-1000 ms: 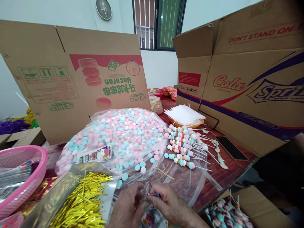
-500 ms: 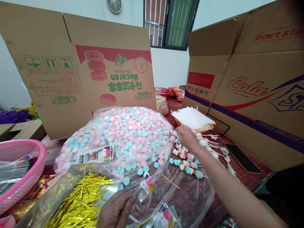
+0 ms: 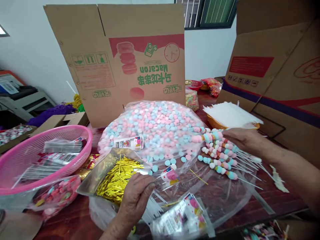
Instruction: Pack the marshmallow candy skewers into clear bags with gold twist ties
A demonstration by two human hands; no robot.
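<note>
My right hand (image 3: 242, 138) is closed at the stick end of a candy skewer (image 3: 206, 137), whose pink, white and blue pieces point left. Below it, several more candy skewers (image 3: 221, 155) lie side by side, white sticks toward the right. Fingers pinched, my left hand (image 3: 138, 191) holds the edge of a clear printed wrapper (image 3: 170, 176). Gold twist ties (image 3: 117, 181) fill a tray beside that hand. Nearer me lies a stack of printed wrappers (image 3: 180, 218). A large clear bag of pastel candies (image 3: 160, 123) spreads behind both hands.
A pink basket (image 3: 86, 146) with packets stands at the left, a bag of red candies (image 3: 62, 193) below it. White sticks (image 3: 232, 113) lie over a yellow bowl (image 3: 217, 125). Cardboard boxes (image 3: 90, 43) (image 3: 252, 60) rise behind. One loose twist tie (image 3: 198, 176) lies on plastic.
My right hand has pulled a candy skewer out to the right, away from the pile's far end. The view has swung left and down. My left hand keeps by the wrapper.
</note>
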